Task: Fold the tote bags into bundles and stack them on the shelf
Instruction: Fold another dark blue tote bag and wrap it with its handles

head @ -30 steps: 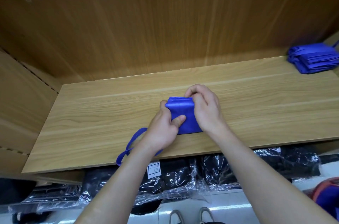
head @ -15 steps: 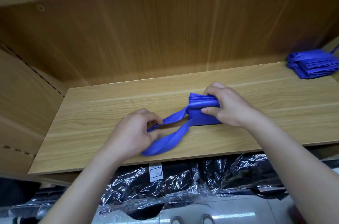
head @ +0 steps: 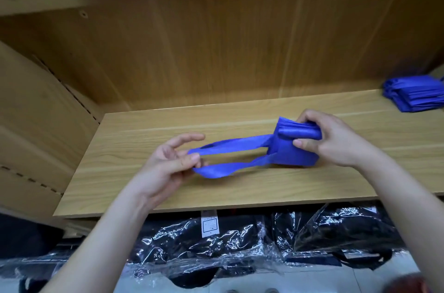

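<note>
Tote bag [head: 292,155], blue, folded to a thick wad, rests on the wooden shelf [head: 168,194] right of centre, well apart from the finished stack [head: 415,98] at the far right end. Right hand [head: 336,141] grips the wad, fingers curled over its top, thumb on the near face; left hand [head: 165,165] pinches the end of the handle loop [head: 228,147], drawn out leftward, index finger straight. Likely best: wind the loop snug round the wad, right-hand clamp firm, or the folds may spring open.

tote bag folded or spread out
Folded: the right hand grips the tote bag as a compact bundle; only its strap trails to the left hand.
</note>
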Tool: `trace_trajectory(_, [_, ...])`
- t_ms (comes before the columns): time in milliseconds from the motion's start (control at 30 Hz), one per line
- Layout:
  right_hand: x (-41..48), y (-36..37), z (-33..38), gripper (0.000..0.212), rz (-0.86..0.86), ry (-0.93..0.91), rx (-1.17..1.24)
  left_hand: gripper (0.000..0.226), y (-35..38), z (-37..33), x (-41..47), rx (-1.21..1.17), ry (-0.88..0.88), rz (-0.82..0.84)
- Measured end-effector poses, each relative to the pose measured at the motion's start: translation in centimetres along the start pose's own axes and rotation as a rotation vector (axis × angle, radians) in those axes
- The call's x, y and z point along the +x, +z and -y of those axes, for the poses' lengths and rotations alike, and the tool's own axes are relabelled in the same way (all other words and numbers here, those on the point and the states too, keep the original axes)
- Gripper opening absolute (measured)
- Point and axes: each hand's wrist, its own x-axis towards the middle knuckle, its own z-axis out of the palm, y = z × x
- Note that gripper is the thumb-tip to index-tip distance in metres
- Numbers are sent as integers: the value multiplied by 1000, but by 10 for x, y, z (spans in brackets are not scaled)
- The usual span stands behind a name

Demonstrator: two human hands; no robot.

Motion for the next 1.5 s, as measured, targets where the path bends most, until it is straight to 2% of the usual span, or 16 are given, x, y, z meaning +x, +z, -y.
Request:
trace_trajectory(100, [-1,5,1,19,63,64,117,45,10,-15,-10,-323,104,82])
trace_trajectory(200, [0,9,6,17,138,97,162,34,28,-26,-17,-361,139,63])
trace_trajectory(267, [0,7,9,16,160,105,83,49,29,-34,-20,-19,143,29])
trace_trajectory(400, [0,-6,21,15,119,65,-109,66,10,-49,-32,1537,392,-314])
trace_trajectory(433, [0,-9,25,15,114,51,-125,60,13,-51,-37,1712,538,-414])
trace_trajectory(500, [0,-12,31,14,121,46,-122,40,34,-43,-46,1733,789,-364])
trace_trajectory(567, [1,-13,35,14,142,51,-92,35,59,-19,-45,1771,910,-124])
trace_trajectory(667, [-1,-14,41,13,171,42,-34,59,74,21,-23,1983,837,-23])
trace_trajectory(767, [-4,-15,40,12,220,40,13,24,69,33,4,2053,849,-58])
trace_trajectory(833, [-6,-17,36,13,245,51,72,12,62,27,14,2034,934,-22])
trace_trajectory(900, [-8,-18,29,13,265,72,137,6,54,17,14,1931,912,242])
trace_trajectory(967, [-9,-20,21,12,274,117,176,8,49,2,6,1703,735,509])
trace_trajectory(1100, [-10,-21,1,18,276,223,256,10,55,-41,-21,1092,149,723])
trace_trajectory(1167, [-10,-16,-3,25,302,236,376,4,55,-57,-22,731,87,814])
trace_trajectory(1333, [-7,0,0,42,290,188,513,45,51,-46,-9,-36,62,704])
trace_trajectory(1500, [-7,2,18,20,256,109,330,69,55,-27,4,-111,77,467])
